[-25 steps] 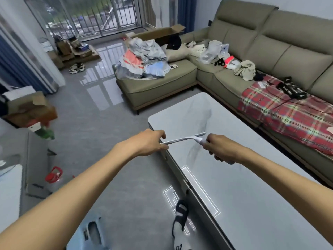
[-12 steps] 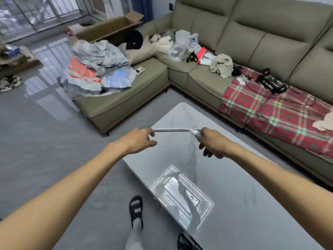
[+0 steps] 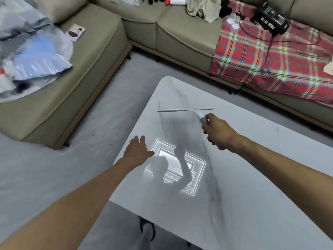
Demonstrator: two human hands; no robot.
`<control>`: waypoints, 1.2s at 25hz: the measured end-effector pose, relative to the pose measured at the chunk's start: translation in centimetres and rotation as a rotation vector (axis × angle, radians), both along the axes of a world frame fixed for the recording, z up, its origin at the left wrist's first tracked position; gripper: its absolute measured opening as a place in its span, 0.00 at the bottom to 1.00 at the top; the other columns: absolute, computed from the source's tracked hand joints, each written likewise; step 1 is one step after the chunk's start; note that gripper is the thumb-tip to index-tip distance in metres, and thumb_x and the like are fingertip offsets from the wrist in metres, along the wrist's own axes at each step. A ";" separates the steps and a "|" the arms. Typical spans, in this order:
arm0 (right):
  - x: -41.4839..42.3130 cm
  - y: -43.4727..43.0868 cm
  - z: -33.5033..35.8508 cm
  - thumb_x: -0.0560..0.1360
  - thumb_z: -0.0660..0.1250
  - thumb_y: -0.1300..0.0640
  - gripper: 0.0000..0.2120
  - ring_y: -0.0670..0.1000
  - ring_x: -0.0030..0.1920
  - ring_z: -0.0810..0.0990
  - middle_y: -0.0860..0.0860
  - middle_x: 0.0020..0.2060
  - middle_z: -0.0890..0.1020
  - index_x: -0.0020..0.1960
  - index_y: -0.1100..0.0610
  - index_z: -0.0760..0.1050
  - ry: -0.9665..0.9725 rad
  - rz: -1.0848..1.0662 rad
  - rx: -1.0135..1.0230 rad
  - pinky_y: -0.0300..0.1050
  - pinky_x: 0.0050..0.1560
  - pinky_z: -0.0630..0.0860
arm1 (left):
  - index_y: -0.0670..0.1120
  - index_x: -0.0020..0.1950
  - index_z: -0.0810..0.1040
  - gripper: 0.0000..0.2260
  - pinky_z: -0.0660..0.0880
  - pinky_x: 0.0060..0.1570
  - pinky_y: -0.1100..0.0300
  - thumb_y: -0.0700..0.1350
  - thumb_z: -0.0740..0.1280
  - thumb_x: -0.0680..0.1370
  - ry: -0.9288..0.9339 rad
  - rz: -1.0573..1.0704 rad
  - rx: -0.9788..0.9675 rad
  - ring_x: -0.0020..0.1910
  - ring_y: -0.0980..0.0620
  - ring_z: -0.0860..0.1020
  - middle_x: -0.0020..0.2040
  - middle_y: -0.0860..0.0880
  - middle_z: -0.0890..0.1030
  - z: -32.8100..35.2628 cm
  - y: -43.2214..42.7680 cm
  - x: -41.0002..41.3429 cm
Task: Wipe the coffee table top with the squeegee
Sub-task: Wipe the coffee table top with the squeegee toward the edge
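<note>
White lettering runs across the black box (image 3: 271, 19) lying on the plaid blanket (image 3: 266, 60) on the sofa, but it is too blurred to read. No other text, number or sign is legible.

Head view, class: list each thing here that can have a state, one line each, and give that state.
squeegee: held by its handle, blade near the table's far end
right hand: closed around the handle
left hand: open, flat at the table's left edge
coffee table: top bare, glossy
plaid blanket: spread over the sofa seat
</note>
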State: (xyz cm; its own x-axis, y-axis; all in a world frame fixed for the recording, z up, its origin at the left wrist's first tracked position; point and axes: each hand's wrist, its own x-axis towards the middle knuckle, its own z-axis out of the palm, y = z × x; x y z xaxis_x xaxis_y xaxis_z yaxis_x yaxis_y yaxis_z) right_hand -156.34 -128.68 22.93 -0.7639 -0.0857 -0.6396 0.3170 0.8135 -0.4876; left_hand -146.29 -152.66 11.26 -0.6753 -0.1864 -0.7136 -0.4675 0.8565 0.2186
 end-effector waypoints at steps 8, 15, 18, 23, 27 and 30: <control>-14.4 -6.7 -14.7 0.79 0.51 0.55 0.09 0.62 0.40 0.75 0.62 0.45 0.78 0.53 0.57 0.67 0.335 0.201 0.145 0.51 0.30 0.74 | 0.36 0.77 0.40 0.59 0.45 0.75 0.43 0.74 0.63 0.66 0.059 -0.070 -0.150 0.76 0.31 0.41 0.75 0.28 0.42 -16.2 -1.3 -7.8; -20.7 -10.3 -19.9 0.79 0.51 0.59 0.12 0.63 0.41 0.75 0.63 0.50 0.79 0.59 0.58 0.68 0.391 0.355 0.274 0.49 0.25 0.70 | 0.34 0.76 0.41 0.52 0.45 0.74 0.41 0.71 0.59 0.72 0.091 -0.048 -0.151 0.74 0.27 0.41 0.73 0.24 0.42 -18.2 -1.2 -8.1; -17.1 -6.7 -20.0 0.80 0.52 0.59 0.15 0.67 0.47 0.76 0.63 0.51 0.80 0.66 0.59 0.65 0.415 0.484 0.322 0.51 0.39 0.66 | 0.34 0.76 0.41 0.52 0.44 0.74 0.41 0.70 0.59 0.72 0.081 -0.053 -0.133 0.74 0.27 0.40 0.73 0.24 0.41 -18.0 -1.0 -8.1; -9.0 -0.3 -16.1 0.81 0.51 0.56 0.15 0.66 0.43 0.78 0.62 0.45 0.81 0.67 0.55 0.63 0.183 0.547 0.327 0.54 0.43 0.74 | 0.35 0.77 0.42 0.51 0.45 0.74 0.42 0.69 0.60 0.72 -0.009 -0.063 -0.112 0.74 0.27 0.41 0.73 0.24 0.42 -17.0 -1.5 -8.7; -9.9 0.7 -13.3 0.81 0.51 0.56 0.08 0.66 0.42 0.78 0.64 0.45 0.80 0.54 0.58 0.66 0.132 0.424 0.312 0.50 0.34 0.72 | 0.34 0.77 0.44 0.49 0.47 0.74 0.43 0.67 0.60 0.73 -0.091 -0.051 -0.094 0.74 0.26 0.43 0.73 0.24 0.44 -16.3 -1.8 -10.2; -13.9 -0.6 -14.3 0.78 0.50 0.62 0.07 0.62 0.35 0.77 0.66 0.45 0.78 0.52 0.59 0.65 0.126 0.053 0.243 0.45 0.23 0.69 | 0.34 0.77 0.44 0.47 0.48 0.74 0.44 0.66 0.60 0.74 -0.091 -0.056 -0.105 0.74 0.26 0.45 0.73 0.23 0.46 -16.2 -1.7 -10.4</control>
State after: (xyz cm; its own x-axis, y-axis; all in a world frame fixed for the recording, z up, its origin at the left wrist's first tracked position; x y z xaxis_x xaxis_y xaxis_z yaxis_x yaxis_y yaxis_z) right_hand -170.22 -129.28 8.64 -0.8371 0.0171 -0.5468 0.2206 0.9252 -0.3088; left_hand -156.70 -154.39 -4.97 -0.6200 -0.2271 -0.7510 -0.4325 0.8976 0.0855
